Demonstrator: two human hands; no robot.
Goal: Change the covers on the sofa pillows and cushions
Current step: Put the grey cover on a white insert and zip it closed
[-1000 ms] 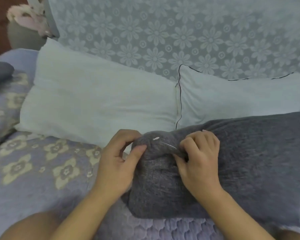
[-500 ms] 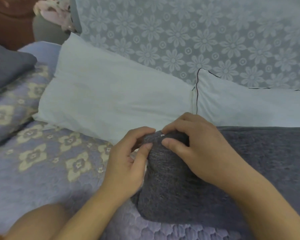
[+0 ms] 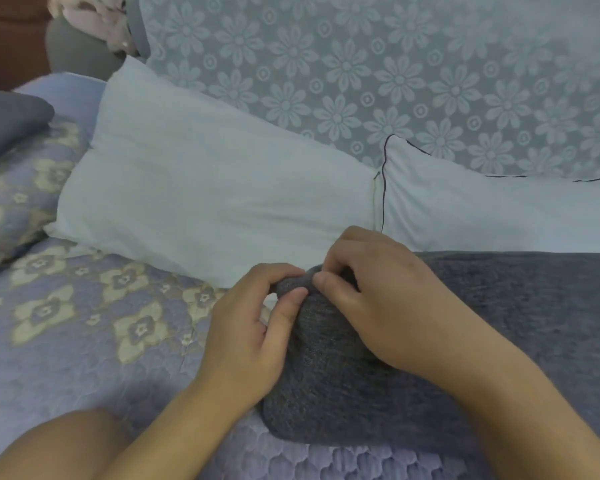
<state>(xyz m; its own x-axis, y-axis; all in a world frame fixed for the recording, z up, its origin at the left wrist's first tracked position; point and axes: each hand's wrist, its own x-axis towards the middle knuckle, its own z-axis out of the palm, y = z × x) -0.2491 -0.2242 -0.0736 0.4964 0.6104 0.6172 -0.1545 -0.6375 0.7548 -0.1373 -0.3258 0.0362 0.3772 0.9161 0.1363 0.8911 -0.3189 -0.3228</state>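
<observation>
Now both hands are still pinching the grey cushion's near corner: left hand gripping fabric, right hand curling over it, thumbs closer than before. Behind the cushion, two white pillows are leaning against the floral backrest; beneath it, the lilac quilted cover is lying.

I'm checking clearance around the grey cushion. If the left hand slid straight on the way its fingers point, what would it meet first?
Probably the right hand: the left hand points up and right along the grey cushion's corner, where their fingertips nearly touch, though depth is unclear.
</observation>
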